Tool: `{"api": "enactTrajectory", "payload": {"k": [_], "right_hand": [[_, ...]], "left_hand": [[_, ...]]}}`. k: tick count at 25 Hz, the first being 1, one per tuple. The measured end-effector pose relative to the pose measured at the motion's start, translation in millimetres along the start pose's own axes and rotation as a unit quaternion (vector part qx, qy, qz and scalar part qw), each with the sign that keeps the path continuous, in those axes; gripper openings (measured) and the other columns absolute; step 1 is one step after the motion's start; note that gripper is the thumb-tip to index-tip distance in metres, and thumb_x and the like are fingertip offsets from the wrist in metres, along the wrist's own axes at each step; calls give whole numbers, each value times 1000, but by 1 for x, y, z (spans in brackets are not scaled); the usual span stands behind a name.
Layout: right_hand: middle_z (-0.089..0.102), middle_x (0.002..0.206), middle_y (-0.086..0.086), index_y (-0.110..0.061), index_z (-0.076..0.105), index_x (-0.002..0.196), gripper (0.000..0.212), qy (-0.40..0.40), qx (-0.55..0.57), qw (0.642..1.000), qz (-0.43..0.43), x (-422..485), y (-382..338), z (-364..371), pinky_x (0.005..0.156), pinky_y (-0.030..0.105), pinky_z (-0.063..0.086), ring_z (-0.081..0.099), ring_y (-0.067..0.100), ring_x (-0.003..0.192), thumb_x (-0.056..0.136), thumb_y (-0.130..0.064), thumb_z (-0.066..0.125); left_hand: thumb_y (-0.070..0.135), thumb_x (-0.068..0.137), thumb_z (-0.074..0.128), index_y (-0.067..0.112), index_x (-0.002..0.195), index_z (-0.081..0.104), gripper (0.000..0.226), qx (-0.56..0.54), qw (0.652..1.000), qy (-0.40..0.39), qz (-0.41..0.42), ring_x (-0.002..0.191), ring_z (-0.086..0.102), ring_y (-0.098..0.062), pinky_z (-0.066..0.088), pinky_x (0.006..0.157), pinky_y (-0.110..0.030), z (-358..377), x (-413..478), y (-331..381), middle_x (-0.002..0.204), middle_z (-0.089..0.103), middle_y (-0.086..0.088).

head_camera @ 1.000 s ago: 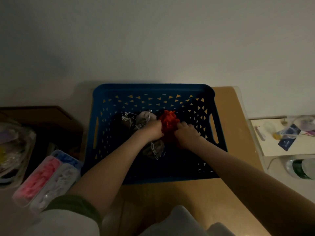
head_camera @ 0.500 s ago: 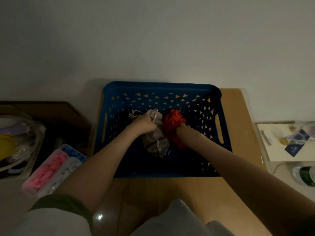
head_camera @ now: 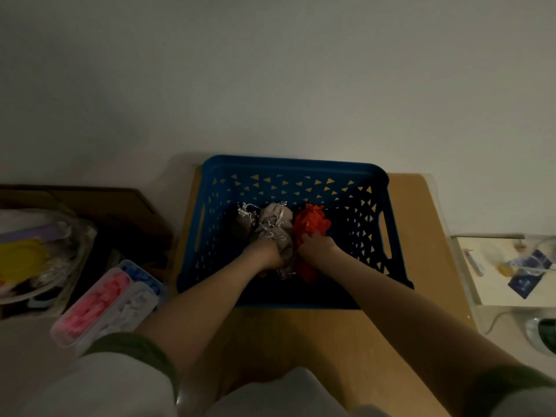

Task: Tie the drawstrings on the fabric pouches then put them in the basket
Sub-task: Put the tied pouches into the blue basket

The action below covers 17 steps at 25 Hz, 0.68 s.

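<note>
A blue plastic basket [head_camera: 293, 168] with triangular holes stands on a small wooden table [head_camera: 415, 236]. Inside it lie a red pouch [head_camera: 311, 225] and grey-beige pouches [head_camera: 275, 221] with pale drawstrings. Both my hands are down in the basket. My left hand [head_camera: 266, 255] grips the lower part of a grey pouch, fingers curled into the fabric. My right hand [head_camera: 316, 245] holds the red pouch at its middle. The light is dim and the fingertips are hidden in the cloth.
Left of the table lie clear boxes with pink, white and blue contents [head_camera: 105, 302] and a bagged bundle [head_camera: 36, 251] on a dark surface. At the right is a white shelf [head_camera: 511, 272] with small items and a bottle [head_camera: 544, 335]. A wall is behind.
My left hand has slid from the top of the grey pouch towards me to its lower part. My right hand stays on the red pouch. The camera has shifted slightly.
</note>
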State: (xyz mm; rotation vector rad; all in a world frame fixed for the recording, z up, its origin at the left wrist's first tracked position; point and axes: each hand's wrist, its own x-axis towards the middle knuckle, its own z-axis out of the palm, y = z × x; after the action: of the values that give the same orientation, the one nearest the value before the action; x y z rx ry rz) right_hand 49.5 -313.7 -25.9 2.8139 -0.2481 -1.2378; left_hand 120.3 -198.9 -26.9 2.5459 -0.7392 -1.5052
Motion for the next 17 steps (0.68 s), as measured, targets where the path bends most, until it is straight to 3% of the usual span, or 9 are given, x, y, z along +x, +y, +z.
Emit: {"api": "enactTrajectory", "payload": {"k": [4,9,13,17], "right_hand": [[42,143,15,-8,39,141,41,-21,34,999,-4,0,0,-5,101,48,38,42,34,131,102,-20,37],[45,142,14,-8,42,139,39,-17,40,999,11,-1,5,-15,99,46,40,44,32,129,102,-16,36],[43,144,14,-11,29,144,49,-38,55,997,30,1,9,-9,99,47,40,43,34,130,99,-23,44],[32,151,12,-13,31,146,56,-48,41,997,41,4,18,15,107,47,35,32,30,138,94,-15,54]], "left_hand": [[40,92,54,7,113,61,39,28,1000,-8,10,85,62,-27,52,70,-32,-13,-4,-3,103,63,-13],[51,91,45,18,129,55,50,112,993,38,26,110,55,-25,47,93,-34,-22,-4,-6,129,56,-6],[37,95,47,13,126,55,40,173,981,92,-9,114,54,-27,46,90,-36,-23,-3,-3,129,55,-9],[21,97,44,12,123,57,30,203,969,139,-21,114,55,-26,46,83,-34,-17,-1,0,128,55,-9]]}}
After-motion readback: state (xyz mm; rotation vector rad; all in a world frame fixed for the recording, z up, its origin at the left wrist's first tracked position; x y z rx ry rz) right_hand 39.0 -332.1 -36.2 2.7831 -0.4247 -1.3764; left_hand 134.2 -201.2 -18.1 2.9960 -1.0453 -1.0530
